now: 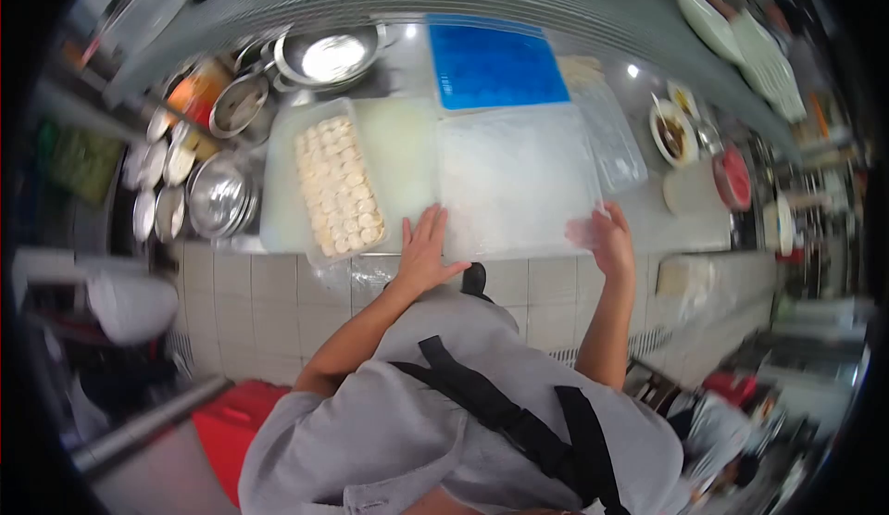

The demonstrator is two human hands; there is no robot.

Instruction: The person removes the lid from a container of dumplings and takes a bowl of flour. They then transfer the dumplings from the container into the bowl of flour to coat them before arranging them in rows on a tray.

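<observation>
In front of me lies a wide translucent white tray or sheet (pixel 519 182) with a frosted surface. My left hand (pixel 426 251) is open, thumb and fingers spread, its fingertips at the near left edge of this white piece. At its near right corner is my right hand (pixel 611 239), the fingers blurred and partly bent; I cannot tell whether they grip the edge. Left of my left hand, a clear plastic container (pixel 318 257) filled with rows of small pale round pieces (pixel 343 182) rests on a pale cutting board (pixel 403 144).
Behind the white piece is a blue tray (pixel 500 66); a clear plastic lid (pixel 616 149) lies to its right. Metal bowls (pixel 219 195) and a two-handled pan (pixel 333 52) crowd the left. A sauce bowl (pixel 673 135) and white tub (pixel 690 191) stand right. A shelf (pixel 389 6) overhangs the back.
</observation>
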